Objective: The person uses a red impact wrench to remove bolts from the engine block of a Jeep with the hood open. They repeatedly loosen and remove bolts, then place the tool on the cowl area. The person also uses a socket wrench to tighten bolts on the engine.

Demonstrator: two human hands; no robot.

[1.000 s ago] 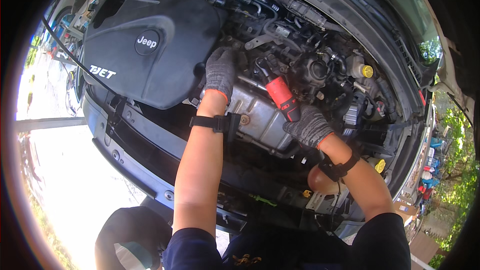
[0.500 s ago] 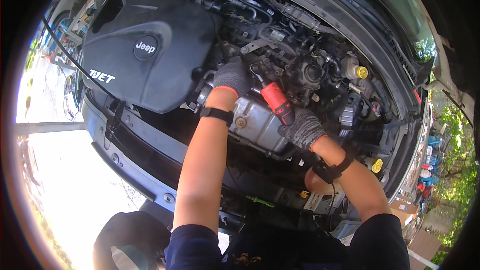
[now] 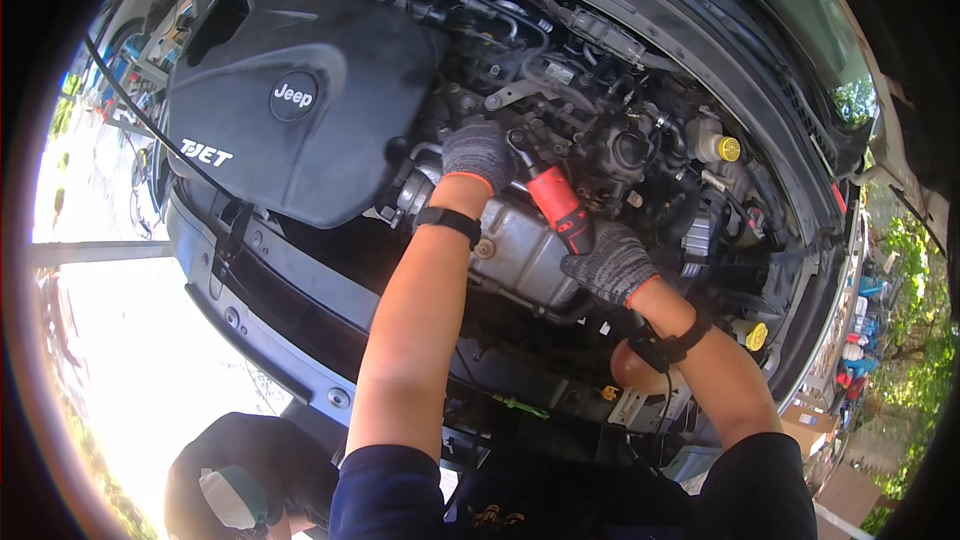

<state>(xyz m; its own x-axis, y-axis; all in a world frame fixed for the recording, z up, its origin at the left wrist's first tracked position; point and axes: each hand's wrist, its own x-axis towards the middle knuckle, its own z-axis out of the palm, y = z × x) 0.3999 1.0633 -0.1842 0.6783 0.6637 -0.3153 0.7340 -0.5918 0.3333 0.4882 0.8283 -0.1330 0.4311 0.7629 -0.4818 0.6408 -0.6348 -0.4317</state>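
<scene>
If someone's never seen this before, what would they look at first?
Probably the bright red power tool, held in the gloved right hand just right of centre. Next might come the big black cover at upper left, with the gloved left hand between it and the tool.

Open engine bay (image 3: 290, 255), parts seated in it.
Ref. grey metal shield (image 3: 525, 250): black engine cover (image 3: 310, 135) to its left; yellow-capped reservoir (image 3: 708, 140), upper right; second yellow cap (image 3: 755, 335), lower right.

Outdoor car-repair spot: exposed engine (image 3: 628, 150), red power ratchet (image 3: 558, 206), sunlit trees (image 3: 915, 305).
</scene>
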